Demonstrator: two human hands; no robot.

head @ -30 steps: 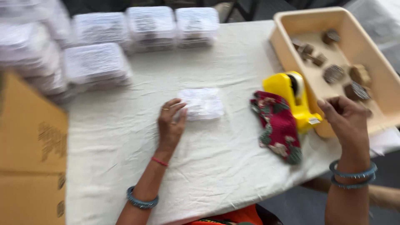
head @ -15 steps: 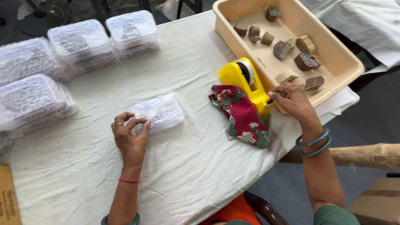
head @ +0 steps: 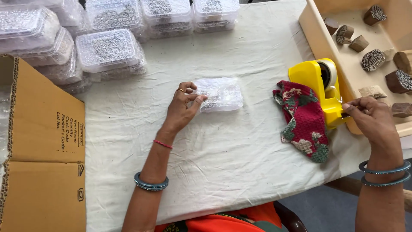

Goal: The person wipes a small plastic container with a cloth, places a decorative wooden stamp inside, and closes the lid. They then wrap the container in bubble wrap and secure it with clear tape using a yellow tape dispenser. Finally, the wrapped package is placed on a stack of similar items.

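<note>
Hiding the yellow tape dispenser's [head: 319, 88] front end, right hand [head: 371, 120].

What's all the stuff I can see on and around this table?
Small clear packet: one, clear with whitish contents, mid-table under the left fingertips.
Tape dispenser: one, yellow, right side by the tray.
Patterned cloth: one, red and green floral, beside the dispenser.
Tray: one, beige, top right.
Carved wooden blocks: about ten, brown, inside the tray.
Clear lidded boxes: several, stacked, top left.
Cardboard box: one, brown, left edge.
Table cover: one, off-white.
Left hand: resting on the packet's edge.
Right hand: fingertips at the dispenser's front end.
</note>
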